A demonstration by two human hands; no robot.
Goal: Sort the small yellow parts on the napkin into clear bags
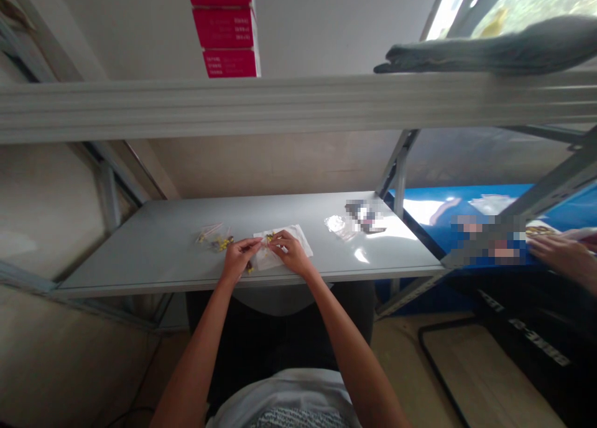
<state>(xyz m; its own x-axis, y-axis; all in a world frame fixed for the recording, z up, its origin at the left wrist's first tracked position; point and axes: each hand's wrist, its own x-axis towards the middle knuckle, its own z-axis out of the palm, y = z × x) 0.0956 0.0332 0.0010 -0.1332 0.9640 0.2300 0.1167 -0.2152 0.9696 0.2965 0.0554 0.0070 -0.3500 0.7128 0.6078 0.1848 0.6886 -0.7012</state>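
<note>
Both hands work close together above a white sheet (pixel 263 261) near the front edge of the bench (pixel 153 241), the left hand (pixel 237 260) and right hand (pixel 290 252) each bent to a fingertip pinch, though what sits between the fingers is too small to tell. For such fine handling, a light grip serves best, with one hand steadying while the other makes small adjustments, directly over the sheet so that a dropped bit lands on something pale. The loose yellow pieces (pixel 224 244) lie just beyond the left hand, so that elbow and wrist should stay clear of them. A yellow bit (pixel 269 236) shows by the right fingertips, partly covered; a dark piece (pixel 249 267) peeks out beside the left hand, its shape unclear. Whether the sheet is paper, cloth or a flat bag cannot be told, and a pixelated patch hides the dark object (pixel 366 216) farther right.
</note>
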